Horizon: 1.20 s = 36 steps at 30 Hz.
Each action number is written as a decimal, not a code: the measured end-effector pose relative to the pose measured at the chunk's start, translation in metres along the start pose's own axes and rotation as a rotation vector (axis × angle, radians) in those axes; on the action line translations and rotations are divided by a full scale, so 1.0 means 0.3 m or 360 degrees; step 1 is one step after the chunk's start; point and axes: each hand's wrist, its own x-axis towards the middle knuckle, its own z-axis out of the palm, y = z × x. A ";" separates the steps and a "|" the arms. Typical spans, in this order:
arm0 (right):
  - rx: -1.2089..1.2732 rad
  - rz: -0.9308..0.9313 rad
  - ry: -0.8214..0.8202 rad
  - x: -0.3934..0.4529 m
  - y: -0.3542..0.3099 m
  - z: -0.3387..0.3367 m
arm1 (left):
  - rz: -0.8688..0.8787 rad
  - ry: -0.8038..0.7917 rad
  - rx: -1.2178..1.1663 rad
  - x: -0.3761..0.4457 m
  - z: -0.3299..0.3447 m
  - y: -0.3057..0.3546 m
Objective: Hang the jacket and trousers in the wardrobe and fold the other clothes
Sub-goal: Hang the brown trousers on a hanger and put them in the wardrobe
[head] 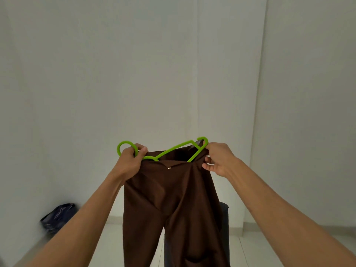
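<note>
Trousers: we hold the brown trousers [173,205] up in mid-air at centre, legs hanging down.
Hanger: the green hanger [169,151] sits tilted in the waistband.
Grip: our left hand [131,160] curls round the hook end and cloth; our right hand [217,158] pinches the waistband at the hanger's far end.
Done: we judge the hanger nearly fitted.
Left: no wardrobe in view; hanging and the dark clothes [57,216] at far left remain.

Two hands: the left hand [131,158] and the right hand [217,158]. Between their grips, one green plastic hanger [173,149] and one pair of brown trousers [173,209]. Lower left of the grips, one dark bundle of clothing [57,216].
</note>
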 end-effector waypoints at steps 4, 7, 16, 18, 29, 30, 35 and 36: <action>-0.0124 0.0025 -0.0007 -0.023 -0.053 -0.037 | 0.0009 -0.0014 0.0079 0.008 -0.005 -0.013; -0.0278 -0.0100 0.0061 -0.033 -0.092 -0.064 | 0.0026 0.0037 0.0166 0.007 0.002 -0.020; -0.1385 -0.0983 0.0219 -0.086 -0.091 -0.013 | -0.0003 0.0312 0.0853 -0.010 0.089 0.034; -0.1371 -0.0918 -0.0092 -0.118 -0.090 0.005 | 0.0049 0.0338 0.0813 -0.011 0.106 0.063; -0.2019 -0.0724 -0.0427 0.019 -0.032 -0.083 | 0.0240 0.0174 0.0585 0.023 0.077 0.133; -0.2057 -0.0692 -0.0499 0.035 -0.014 -0.086 | 0.0259 0.0152 0.0545 0.026 0.072 0.136; -0.1979 -0.0929 -0.0451 0.051 0.014 -0.056 | 0.0355 0.0034 0.0419 0.022 0.075 0.156; -0.2025 -0.0978 -0.0447 0.054 0.012 -0.050 | 0.0369 0.0026 0.0399 0.024 0.078 0.158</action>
